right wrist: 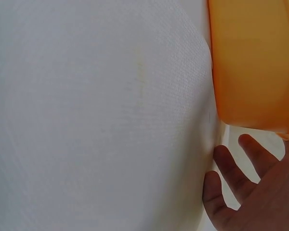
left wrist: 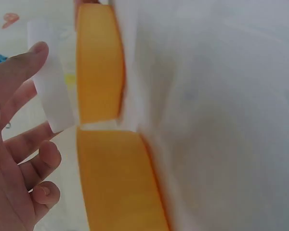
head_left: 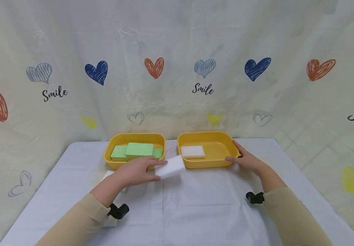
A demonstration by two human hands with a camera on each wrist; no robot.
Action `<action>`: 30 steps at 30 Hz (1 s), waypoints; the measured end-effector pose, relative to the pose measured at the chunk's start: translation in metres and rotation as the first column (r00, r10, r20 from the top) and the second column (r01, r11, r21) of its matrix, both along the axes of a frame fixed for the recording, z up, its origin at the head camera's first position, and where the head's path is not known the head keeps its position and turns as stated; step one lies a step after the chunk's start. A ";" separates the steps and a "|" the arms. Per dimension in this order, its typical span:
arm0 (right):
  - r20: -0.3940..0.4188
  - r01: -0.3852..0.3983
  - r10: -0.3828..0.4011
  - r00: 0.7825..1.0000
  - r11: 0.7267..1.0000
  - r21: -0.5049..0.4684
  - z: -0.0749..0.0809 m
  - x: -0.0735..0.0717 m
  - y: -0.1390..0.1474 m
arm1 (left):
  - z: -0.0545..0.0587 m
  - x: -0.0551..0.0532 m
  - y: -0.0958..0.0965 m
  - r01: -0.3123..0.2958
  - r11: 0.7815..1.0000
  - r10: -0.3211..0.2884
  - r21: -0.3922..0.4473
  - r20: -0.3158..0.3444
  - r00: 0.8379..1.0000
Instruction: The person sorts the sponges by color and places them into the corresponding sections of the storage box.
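Note:
My left hand [head_left: 138,171] pinches a white sponge block [head_left: 170,167] between thumb and fingers, in the air in front of the gap between two yellow plastic containers. In the left wrist view the white sponge [left wrist: 50,82] appears edge-on, and the lower fingers curl loosely beside it. The right hand [head_left: 249,160] holds the right end of the right yellow container [head_left: 218,163], thumb at its front and index finger further back. Its other fingers [right wrist: 236,175] spread loosely below the container in the right wrist view. Another white sponge [head_left: 193,151] lies inside that container's left side.
The left yellow container [head_left: 135,136] holds several green speckled sponges [head_left: 140,149]. White pieces [head_left: 110,223] lie on the white-covered table [head_left: 201,208], partly hidden under the left arm. A curtain [head_left: 177,41] printed with hearts hangs close behind the containers.

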State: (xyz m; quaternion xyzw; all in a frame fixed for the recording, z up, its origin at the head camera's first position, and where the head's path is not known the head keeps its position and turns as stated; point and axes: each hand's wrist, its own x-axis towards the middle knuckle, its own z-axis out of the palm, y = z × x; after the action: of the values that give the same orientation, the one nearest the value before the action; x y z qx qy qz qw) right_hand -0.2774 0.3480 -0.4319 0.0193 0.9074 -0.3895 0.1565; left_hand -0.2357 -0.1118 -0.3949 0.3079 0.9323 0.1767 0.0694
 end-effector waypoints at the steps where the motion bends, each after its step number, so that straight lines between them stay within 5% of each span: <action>1: -0.002 -0.001 0.001 1.000 1.000 0.001 0.000 0.000 0.000 | 0.001 -0.002 0.005 0.004 1.000 -0.005 0.013 0.003 1.000; 12: -0.008 -0.001 0.001 1.000 1.000 -0.001 -0.001 0.002 0.000 | 0.011 -0.023 0.076 0.049 0.995 -0.047 0.086 -0.023 0.999; 17: -0.013 0.002 -0.002 1.000 1.000 0.004 -0.002 0.002 0.001 | 0.011 -0.039 0.109 0.009 0.990 -0.011 0.139 0.014 1.000; 23: -0.013 0.010 -0.010 1.000 1.000 0.009 -0.002 0.002 0.003 | 0.006 -0.062 0.144 -0.071 0.990 0.060 0.123 0.093 0.994; 30: -0.015 0.013 -0.013 1.000 1.000 0.007 -0.003 0.000 0.003 | 0.002 -0.081 0.179 -0.088 0.992 0.078 0.092 0.116 0.990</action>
State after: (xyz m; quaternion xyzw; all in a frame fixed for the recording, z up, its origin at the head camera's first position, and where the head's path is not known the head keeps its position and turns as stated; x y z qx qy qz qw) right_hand -0.2772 0.3511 -0.4344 0.0231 0.9097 -0.3876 0.1471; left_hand -0.3165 0.0674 -0.3933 0.2614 0.9293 0.2413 0.0993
